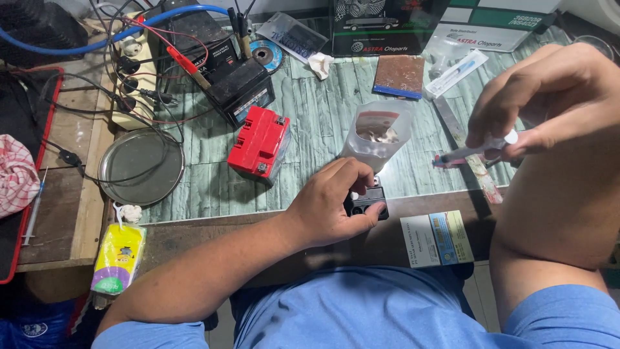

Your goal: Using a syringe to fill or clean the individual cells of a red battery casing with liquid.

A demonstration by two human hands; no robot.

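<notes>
Black box (367,201) sits at the table (323,116) edge, pinched in your left hand (336,200). Your right hand (549,97) pinches a thin tube (481,147) near the plastic cup (378,136).

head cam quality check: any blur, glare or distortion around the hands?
Head view: right hand is close to the lens, oversized and slightly soft, as is the thin tool it pinches; left hand on the small black part is sharper. Light is even and diffuse, shadows faint. Mild sheen on the round metal tray. Table edges bow slightly, showing wide-angle distortion.
</notes>
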